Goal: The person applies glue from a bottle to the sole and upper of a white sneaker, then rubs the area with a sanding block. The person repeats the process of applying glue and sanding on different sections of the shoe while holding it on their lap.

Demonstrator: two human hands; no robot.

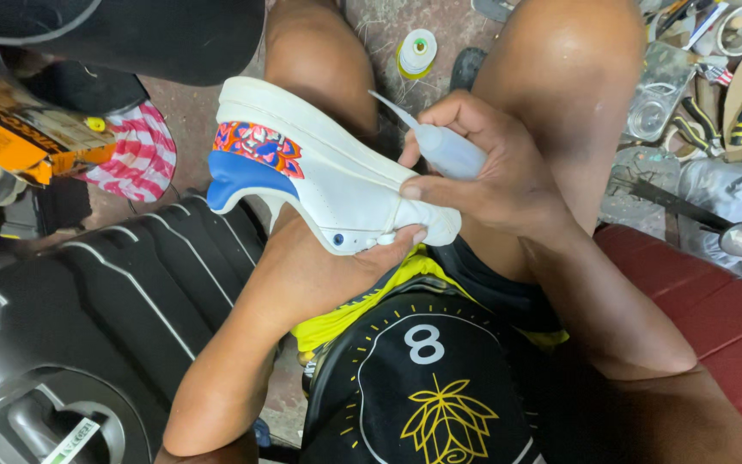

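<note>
clearly the white shoe [319,176] sat over the knees, cupped from beneath by the left hand [319,266]; it looked light, its upper soft, best gripped at the stiff sole. the right hand [491,176] was closed around a squeezable bottle [440,146], probably slippery

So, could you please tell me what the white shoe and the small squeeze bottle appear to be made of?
The white shoe, held by the left hand, looks like smooth leather or a synthetic imitation: matte, faintly scuffed, with a blue heel tab and colourful patterned patch. The squeeze bottle, in the right hand, seems soft translucent plastic: cloudy, light showing through, with a thin tapered nozzle.
</note>
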